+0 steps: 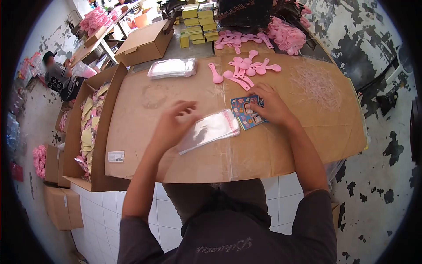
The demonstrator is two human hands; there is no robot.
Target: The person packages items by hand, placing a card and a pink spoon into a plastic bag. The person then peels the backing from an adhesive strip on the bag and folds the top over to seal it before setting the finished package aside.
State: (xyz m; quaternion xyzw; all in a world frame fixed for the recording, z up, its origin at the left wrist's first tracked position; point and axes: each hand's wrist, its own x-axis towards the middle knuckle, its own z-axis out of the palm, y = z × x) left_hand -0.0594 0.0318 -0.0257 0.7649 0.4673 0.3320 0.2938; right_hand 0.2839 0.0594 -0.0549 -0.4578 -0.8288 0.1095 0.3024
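My left hand (178, 123) hovers just left of a stack of clear plastic sleeves (209, 131), its loosely curled fingers apart and slightly blurred, with nothing visible in them. Over a small stack of blue printed cards (247, 115) lies my right hand (271, 105), thumb on the top card and fingers bent at its far edge. The cards touch or nearly touch the sleeves' right end. Just beyond the right hand, pink plastic measuring spoons (241, 81) are scattered on the cardboard-covered table (184, 165).
Another stack of clear sleeves (172, 68) lies at the back left. A long carton (99, 171) of packed pieces flanks the table's left edge. Farther back are yellow card stacks (190, 23) and bagged pink spoons (285, 36). Plastic strips (318, 86) litter the right. A person (61, 77) sits far left.
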